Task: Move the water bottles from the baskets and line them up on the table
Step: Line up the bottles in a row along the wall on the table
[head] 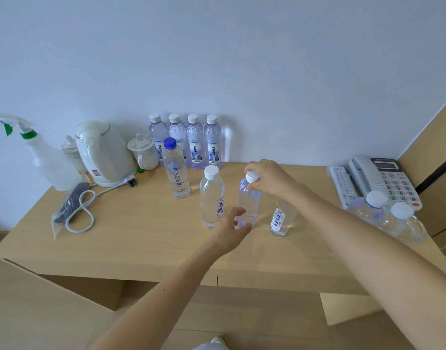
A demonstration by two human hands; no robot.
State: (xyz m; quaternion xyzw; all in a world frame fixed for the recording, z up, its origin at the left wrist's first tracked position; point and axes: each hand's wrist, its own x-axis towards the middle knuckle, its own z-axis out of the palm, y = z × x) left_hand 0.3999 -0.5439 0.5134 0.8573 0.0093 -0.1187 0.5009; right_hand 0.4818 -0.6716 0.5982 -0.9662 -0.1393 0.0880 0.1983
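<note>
Your right hand (270, 180) pinches the cap (252, 176) of a clear bottle (248, 200); your left hand (230, 228) hovers loose-fingered at its base. It stands upright on the worktop (141, 236), well right of the kettle (103, 152). Probably full, heavy and thin-walled: grip mid-body.

a white spray bottle (43, 160) with a green trigger stands at the far left against the pale wall (242, 59). right of it are a small lidded cup (71, 152), a cream kettle (104, 154) and a lidded mug (143, 151). a grey cord (84, 205) loops over a clear bag (55, 227) holding something dark. at the right edge, a white remote (342, 184) lies beside a desk telephone (386, 178).
</note>
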